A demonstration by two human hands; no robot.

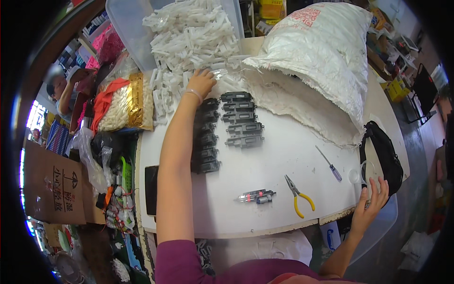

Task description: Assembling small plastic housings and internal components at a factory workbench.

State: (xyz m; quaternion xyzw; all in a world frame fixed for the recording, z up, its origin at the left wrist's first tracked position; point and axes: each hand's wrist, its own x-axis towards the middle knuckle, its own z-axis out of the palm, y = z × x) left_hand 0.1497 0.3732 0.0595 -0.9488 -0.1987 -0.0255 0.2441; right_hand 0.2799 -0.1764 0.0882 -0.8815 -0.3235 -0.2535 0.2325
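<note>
My left hand reaches across the table to the near edge of a heap of translucent white plastic parts. Its fingers are apart on the loose pieces, and I see nothing held in them. Just below it, black plastic housings lie in two columns; my forearm hides part of the left one. At the table's right edge my right hand is open, fingers spread, beside a clear ring and a black bag. Yellow-handled pliers, a screwdriver and a small bundle of pen-like tools lie between my arms.
A large white woven sack fills the far right, its mouth toward me. A clear plastic bin stands behind the heap. A dark flat device lies by my left forearm. Left of the table are a cardboard box and another person.
</note>
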